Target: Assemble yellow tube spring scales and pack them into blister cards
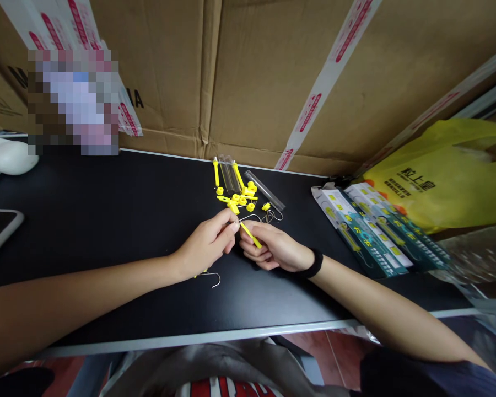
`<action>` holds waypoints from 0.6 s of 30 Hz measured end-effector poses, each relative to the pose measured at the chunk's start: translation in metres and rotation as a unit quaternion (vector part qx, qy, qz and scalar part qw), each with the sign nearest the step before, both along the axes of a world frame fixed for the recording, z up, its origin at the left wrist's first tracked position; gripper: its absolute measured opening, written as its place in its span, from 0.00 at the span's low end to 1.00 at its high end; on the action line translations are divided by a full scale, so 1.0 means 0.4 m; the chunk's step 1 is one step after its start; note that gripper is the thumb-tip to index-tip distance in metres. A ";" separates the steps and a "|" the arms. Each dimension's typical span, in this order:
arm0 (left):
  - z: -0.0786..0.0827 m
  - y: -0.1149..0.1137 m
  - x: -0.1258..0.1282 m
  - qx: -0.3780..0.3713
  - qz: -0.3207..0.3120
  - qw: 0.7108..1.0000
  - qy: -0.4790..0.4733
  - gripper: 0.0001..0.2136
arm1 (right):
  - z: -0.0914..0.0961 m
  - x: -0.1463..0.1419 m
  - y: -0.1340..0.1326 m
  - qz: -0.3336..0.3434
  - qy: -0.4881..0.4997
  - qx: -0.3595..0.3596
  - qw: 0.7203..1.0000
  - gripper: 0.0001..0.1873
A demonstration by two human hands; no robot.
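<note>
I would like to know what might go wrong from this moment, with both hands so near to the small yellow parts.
1. The thin yellow piece at the fingertips of the left hand and right hand could slip, as it gives little to grip.
2. The round yellow cap lies loose just beyond the hands; a knock might roll it away.
3. The metal hook lies close to the left wrist, which may brush it.

A makeshift work corner, perhaps in a home or storeroom, is suggested by a black table (pixel 119 220) that is backed by taped cardboard (pixel 264 71) and flanked by a yellow carrier bag (pixel 450 187), with reddish floor tiles (pixel 342 353) glimpsed below.
</note>
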State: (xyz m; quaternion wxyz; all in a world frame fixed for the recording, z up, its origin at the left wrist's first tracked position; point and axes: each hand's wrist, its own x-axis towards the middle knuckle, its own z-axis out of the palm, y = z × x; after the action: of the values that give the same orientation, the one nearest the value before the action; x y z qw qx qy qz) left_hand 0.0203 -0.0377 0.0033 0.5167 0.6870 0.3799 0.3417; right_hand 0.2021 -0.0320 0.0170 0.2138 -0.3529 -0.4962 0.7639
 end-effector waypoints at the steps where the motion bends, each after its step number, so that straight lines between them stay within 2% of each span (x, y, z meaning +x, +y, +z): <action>1: -0.001 0.000 -0.001 0.004 -0.001 1.000 0.000 0.09 | 0.000 -0.001 -0.001 -0.001 -0.004 0.005 1.000 0.14; 8: -0.005 0.000 0.000 0.004 -0.012 1.000 0.008 0.09 | -0.008 -0.006 -0.010 -0.003 -0.029 0.036 0.999 0.15; 10: -0.006 0.001 0.001 -0.009 -0.011 1.000 0.011 0.09 | -0.013 -0.008 -0.015 -0.016 -0.052 0.074 0.996 0.17; 12: -0.006 0.001 0.001 -0.023 -0.011 1.000 0.016 0.09 | -0.016 -0.007 -0.018 -0.036 -0.093 0.148 0.984 0.19; 14: -0.006 0.002 0.001 -0.033 -0.016 0.999 0.018 0.10 | -0.016 -0.004 -0.017 -0.050 -0.153 0.272 0.949 0.19; 16: -0.005 0.002 0.000 -0.040 -0.025 0.999 0.016 0.10 | -0.012 0.001 -0.013 -0.049 -0.215 0.404 0.888 0.18; 18: -0.006 0.003 -0.001 -0.046 -0.034 0.998 0.012 0.11 | -0.005 0.008 -0.008 -0.034 -0.264 0.483 0.834 0.15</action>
State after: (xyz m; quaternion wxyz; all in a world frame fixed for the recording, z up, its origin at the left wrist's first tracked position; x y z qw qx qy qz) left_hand 0.0199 -0.0365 0.0009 0.5544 0.6793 0.3776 0.2978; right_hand 0.2051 -0.0352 0.0149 0.2439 -0.4097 -0.8271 0.2975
